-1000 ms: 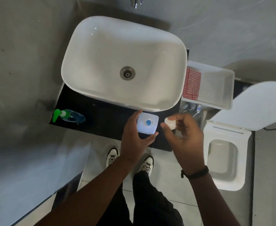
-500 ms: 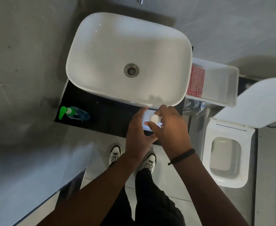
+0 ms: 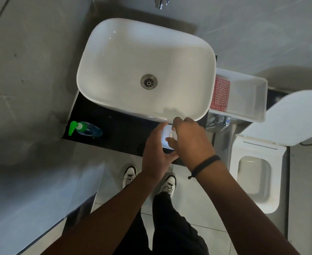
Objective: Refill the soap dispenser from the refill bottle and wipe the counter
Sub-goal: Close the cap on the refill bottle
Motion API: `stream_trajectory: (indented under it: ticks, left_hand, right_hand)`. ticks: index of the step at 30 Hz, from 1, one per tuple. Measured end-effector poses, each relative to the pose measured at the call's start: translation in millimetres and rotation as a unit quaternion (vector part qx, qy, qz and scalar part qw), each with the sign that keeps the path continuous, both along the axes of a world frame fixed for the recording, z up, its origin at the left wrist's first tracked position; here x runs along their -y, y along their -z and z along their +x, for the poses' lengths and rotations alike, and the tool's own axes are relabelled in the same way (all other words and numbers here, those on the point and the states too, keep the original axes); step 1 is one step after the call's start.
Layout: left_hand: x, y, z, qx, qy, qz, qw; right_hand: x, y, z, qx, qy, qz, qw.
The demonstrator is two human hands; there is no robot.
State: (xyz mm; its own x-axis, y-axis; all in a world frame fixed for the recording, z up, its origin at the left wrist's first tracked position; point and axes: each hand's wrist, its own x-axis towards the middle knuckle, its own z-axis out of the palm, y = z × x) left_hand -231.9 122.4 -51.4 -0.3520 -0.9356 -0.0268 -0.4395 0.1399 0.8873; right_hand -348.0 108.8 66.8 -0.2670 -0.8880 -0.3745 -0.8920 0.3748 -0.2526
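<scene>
A white square bottle (image 3: 165, 135) stands on the black counter (image 3: 122, 133) just in front of the basin. My left hand (image 3: 156, 155) wraps around its left side. My right hand (image 3: 190, 138) is over its top, fingers pinched on a small white cap (image 3: 173, 134) that sits on the bottle's opening. Most of the bottle is hidden by both hands. At the counter's left end stands a clear dispenser (image 3: 88, 128) with blue liquid and a green pump.
A white basin (image 3: 146, 69) fills the counter's back, with a chrome tap (image 3: 160, 1) above. A white bin (image 3: 243, 94) holding a red checked cloth (image 3: 221, 95) sits to the right. A toilet (image 3: 256, 175) with its lid up stands further right.
My right hand carried the white cap from beside the bottle onto its top, covering the blue opening. My left hand stayed on the bottle.
</scene>
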Motion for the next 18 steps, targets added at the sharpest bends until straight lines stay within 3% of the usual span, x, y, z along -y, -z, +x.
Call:
stream_trajectory:
  ticks: [7, 15, 18]
  left_hand:
    - [3.8, 6.5, 1.3, -0.001, 0.016, 0.025, 1.0]
    - [2.0, 17.5, 0.7, 0.003, 0.007, 0.015, 1.0]
    - [1.6, 17.2, 1.4, -0.007, 0.002, 0.001, 1.0]
  right_hand:
    - [-2.7, -7.5, -11.4, 0.006, -0.135, 0.011, 0.991]
    - [-4.8, -1.6, -14.5, -0.012, -0.023, 0.025, 0.999]
    - [-13.9, -0.9, -19.9, 0.069, -0.034, -0.028, 0.997]
